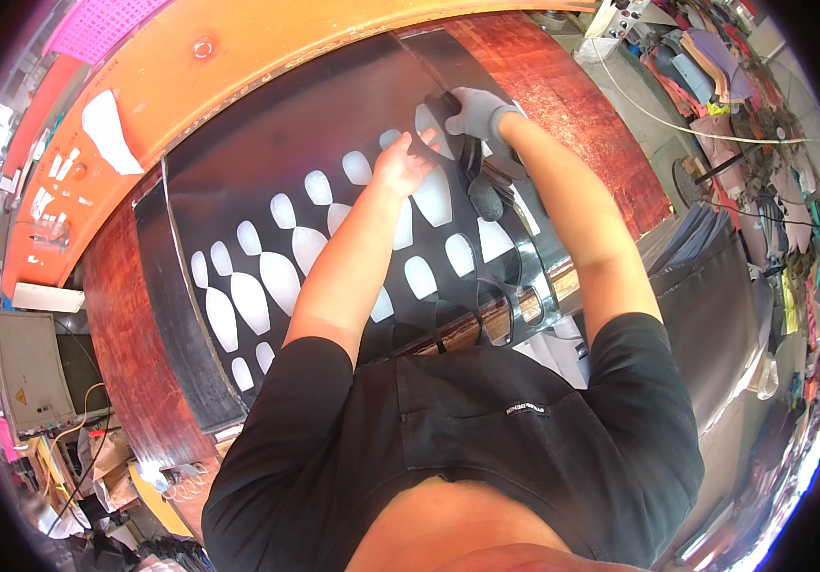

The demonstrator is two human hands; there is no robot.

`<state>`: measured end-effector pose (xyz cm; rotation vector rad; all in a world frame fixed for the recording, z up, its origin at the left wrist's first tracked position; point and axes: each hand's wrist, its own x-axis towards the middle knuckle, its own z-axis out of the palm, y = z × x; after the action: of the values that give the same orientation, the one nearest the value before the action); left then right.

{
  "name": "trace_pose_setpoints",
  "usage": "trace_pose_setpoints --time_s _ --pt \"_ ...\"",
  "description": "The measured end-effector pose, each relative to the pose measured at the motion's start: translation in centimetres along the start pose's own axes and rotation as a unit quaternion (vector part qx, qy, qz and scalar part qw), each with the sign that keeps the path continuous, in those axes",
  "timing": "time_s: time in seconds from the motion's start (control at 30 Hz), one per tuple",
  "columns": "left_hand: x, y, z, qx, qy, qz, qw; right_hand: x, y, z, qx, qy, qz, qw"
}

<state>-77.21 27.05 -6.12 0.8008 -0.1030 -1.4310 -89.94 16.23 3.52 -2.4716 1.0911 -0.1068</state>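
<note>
A black sheet (324,100) lies across the table, with rows of sole-shaped and rounded cut-outs through which a white surface (279,283) shows. My left hand (405,169) is bare, palm partly turned up and fingers apart, over the upper part of the cut-outs. A greyish oval (432,129) lies just beyond its fingertips; whether it is a loose piece or an opening I cannot tell. In a grey glove, my right hand (482,116) is closed on dark cut pieces (475,167), which hang below its fingers. A dark rounded pad (485,201) is beneath them.
An orange machine beam (267,50) runs along the far side, with a white paper shape (108,132) on it. Reddish-brown board (562,100) shows beyond the sheet. Dark stacked sheets (696,238) are at right, and a grey electrical box (33,367) is at left.
</note>
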Motion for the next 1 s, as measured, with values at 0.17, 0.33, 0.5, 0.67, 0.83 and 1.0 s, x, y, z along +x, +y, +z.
trace_pose_setpoints --time_s 0.17,0.33,0.5,0.67,0.83,1.0 --pt "0.4 0.0 -0.2 0.008 0.03 -0.023 0.999 -4.8 6.0 -4.6 0.278 0.045 -0.045 0.959" --pt "0.7 -0.1 0.3 0.023 0.09 -0.017 0.995 -11.2 6.7 -10.5 0.39 0.215 -0.08 0.892" --pt "-4.4 1.4 3.6 0.371 0.138 0.145 0.907 -14.3 2.6 -12.4 0.397 0.386 -0.2 0.808" --pt "-12.0 4.4 2.4 0.024 -0.378 -0.206 0.902 -16.4 -4.7 -2.3 0.092 0.354 -0.4 0.84" --pt "-15.1 2.9 -2.0 0.079 -0.124 -0.085 0.985 -18.5 -6.7 6.8 0.019 0.216 -0.465 0.858" --pt "-19.4 1.0 -3.0 0.069 -0.015 0.172 0.983 -19.0 -8.3 8.9 0.59 -0.031 -0.09 0.802"
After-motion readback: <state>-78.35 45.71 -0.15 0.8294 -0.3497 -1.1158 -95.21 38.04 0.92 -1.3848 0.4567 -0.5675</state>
